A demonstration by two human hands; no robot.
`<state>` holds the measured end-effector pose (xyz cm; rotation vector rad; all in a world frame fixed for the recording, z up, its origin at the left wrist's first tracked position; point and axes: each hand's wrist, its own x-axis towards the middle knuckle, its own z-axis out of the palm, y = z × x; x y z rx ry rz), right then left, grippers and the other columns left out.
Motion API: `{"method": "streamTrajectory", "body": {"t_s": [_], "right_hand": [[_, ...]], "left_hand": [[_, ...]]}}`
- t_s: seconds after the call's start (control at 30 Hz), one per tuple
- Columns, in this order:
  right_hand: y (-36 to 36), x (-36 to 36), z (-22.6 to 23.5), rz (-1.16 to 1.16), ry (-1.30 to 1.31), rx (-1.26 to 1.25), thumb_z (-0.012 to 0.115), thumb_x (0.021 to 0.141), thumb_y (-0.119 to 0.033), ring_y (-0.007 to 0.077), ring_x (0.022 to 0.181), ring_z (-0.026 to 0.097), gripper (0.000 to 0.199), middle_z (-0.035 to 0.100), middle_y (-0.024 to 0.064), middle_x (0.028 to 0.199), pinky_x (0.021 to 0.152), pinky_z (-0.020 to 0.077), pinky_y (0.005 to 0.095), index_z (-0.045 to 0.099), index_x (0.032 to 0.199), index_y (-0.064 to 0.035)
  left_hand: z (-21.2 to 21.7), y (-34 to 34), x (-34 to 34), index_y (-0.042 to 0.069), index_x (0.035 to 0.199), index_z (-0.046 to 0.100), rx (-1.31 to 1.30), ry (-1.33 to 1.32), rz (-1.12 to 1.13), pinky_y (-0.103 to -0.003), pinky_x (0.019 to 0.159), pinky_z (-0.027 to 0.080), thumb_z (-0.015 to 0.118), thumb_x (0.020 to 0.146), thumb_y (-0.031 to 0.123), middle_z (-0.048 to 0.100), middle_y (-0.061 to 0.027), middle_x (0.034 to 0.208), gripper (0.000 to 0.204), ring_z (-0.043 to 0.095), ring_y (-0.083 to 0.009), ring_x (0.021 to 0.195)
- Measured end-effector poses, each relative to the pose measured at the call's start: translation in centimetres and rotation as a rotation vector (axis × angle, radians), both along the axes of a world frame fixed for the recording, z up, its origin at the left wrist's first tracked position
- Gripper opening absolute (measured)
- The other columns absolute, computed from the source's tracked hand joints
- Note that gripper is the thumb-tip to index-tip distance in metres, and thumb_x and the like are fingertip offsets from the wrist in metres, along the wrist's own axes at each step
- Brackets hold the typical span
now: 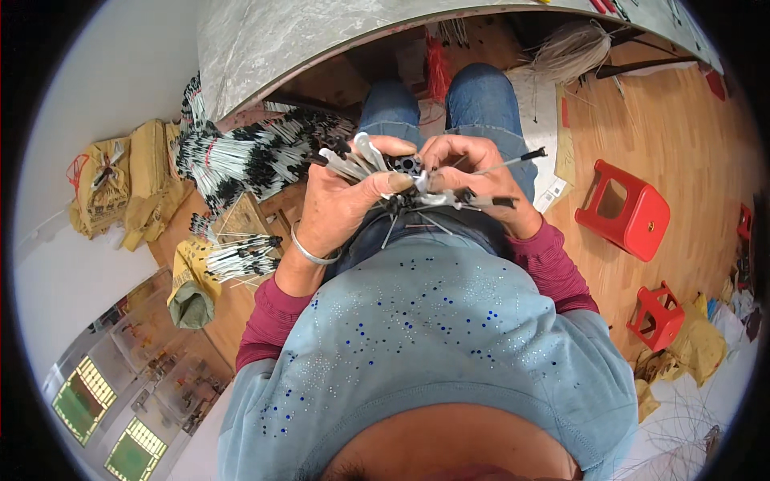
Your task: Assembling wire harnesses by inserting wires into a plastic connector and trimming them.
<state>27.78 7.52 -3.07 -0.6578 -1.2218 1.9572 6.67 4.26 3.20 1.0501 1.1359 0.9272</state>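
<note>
In front of my lap, my left hand is closed around a small black round hub with holes and a cluster of thin rods with white plastic ends. The rods fan out past my fingers on several sides. My right hand, its fingertips meeting my left thumb, pinches a small white piece at the hub's edge. One thin rod with a black tip sticks out to the right across that hand. The fingers hide where the rods join the hub.
A grey table arches over my knees. Bundles of white rods with black ends lie at the left, beside yellow sacks and a smaller rod bundle. Red stools stand on the wooden floor at the right.
</note>
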Motion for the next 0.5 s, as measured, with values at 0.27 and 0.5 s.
{"method": "streamTrajectory", "body": {"t_s": [0.27,0.5], "right_hand": [[-2.7,-1.4,0.0,-0.316,-0.069,0.144,0.068,0.09,-0.012,0.0081,0.078,0.057,0.015,0.062,0.0025,0.087,0.07,0.0473,0.0237,0.062,0.093,0.0009],[-2.2,0.0,-0.7,-0.228,0.058,0.033,0.064,0.095,-0.019,0.0075,0.081,0.057,0.019,0.063,-0.0006,0.09,0.074,0.0469,0.0229,0.062,0.098,-0.0007]], "left_hand": [[0.3,-1.1,1.7,-0.003,0.106,0.07,0.154,0.054,0.074,-0.029,0.08,0.052,0.077,0.082,0.007,0.069,-0.0096,0.102,0.027,0.065,-0.016,0.09],[0.5,-1.5,3.2,-0.002,0.103,0.072,0.261,0.16,0.05,-0.031,0.085,0.05,0.076,0.08,0.005,0.069,-0.0108,0.101,0.024,0.064,-0.0198,0.095]]}}
